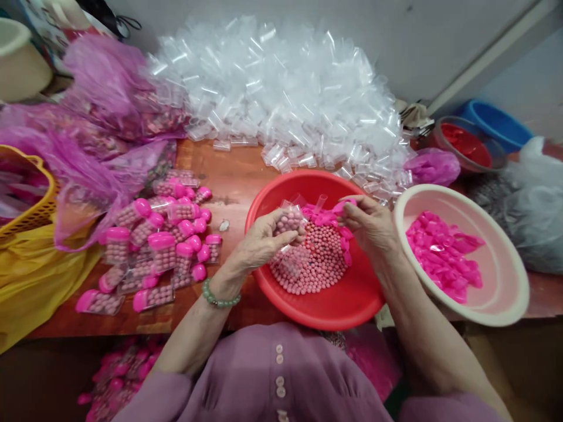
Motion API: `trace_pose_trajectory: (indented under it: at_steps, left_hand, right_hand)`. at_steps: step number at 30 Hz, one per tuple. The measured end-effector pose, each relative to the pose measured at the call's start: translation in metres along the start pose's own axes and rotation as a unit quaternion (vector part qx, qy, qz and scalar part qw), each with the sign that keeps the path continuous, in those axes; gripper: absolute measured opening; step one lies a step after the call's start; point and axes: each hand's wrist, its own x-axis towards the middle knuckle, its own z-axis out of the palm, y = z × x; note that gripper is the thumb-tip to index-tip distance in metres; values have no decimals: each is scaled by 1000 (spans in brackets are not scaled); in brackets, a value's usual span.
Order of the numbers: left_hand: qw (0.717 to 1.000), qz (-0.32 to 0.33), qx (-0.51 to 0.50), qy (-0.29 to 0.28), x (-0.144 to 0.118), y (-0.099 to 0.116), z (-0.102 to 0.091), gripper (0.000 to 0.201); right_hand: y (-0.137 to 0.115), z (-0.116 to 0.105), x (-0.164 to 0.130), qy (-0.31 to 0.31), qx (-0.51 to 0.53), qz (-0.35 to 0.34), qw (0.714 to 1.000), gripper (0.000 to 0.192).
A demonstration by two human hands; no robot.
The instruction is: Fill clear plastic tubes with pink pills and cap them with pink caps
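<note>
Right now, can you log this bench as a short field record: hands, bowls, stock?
left hand: holds a clear plastic tube filled with pink beads
right hand: pinches a bright pink cap
red plastic basin: loose pink beads
pale pink bowl: spare pink caps
capped tubes: heaped at the left
empty clear tubes: piled behind

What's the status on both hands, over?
Left hand grips filled clear tube over red basin. Right hand pinches pink cap. Nothing between them.
</note>
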Motion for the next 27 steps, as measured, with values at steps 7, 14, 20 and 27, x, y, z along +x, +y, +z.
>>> trace_pose_trajectory:
  at_steps: [7,14,20,27]
  left_hand:
    - [997,22,-80,5,-2,-1,9,38]
    - [997,4,-75,34,-7,-8,7,37]
    - [999,-2,-32,19,-8,-11,12,35]
    - [999,-15,-30,-22,-7,-15,9,34]
  right_hand:
    - [-12,24,-34,-22,138,47,989,35]
    - [-7,15,-49,-60,-145,-125,980,20]
    - [-18,12,-48,-144,-315,-214,914,31]
    - [-18,8,-44,-197,-234,-151,940,11]
